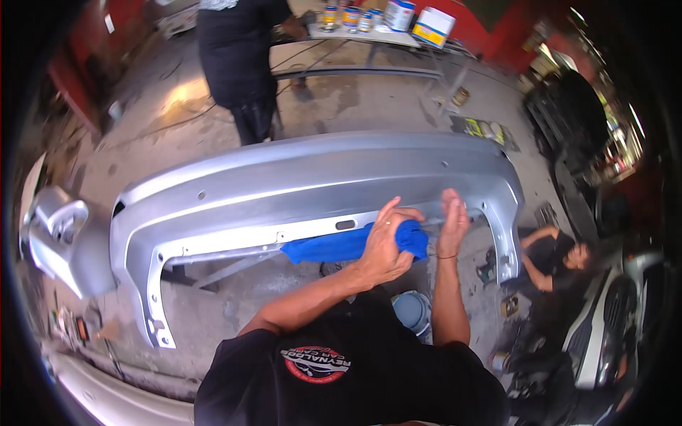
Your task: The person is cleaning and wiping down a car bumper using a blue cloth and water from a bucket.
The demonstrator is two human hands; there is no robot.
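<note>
A silver car bumper cover spans the view in front of me, its long edge with holes nearest my body. My left hand is bent around a blue cloth, one bunched end of which sticks out between thumb and fingers. The rest of the cloth trails to the left along the bumper's near edge. Just to the right, my right hand is raised with its fingers extended and slightly blurred, holding nothing that I can see. It is close to the cloth's bunched end, apart from my left hand.
A blue-grey bucket stands on the floor near my body. Another silver car part is at the left. Beyond the bumper, a person in black stands by a bench with cans. At the right, a second person is low beside a car front.
</note>
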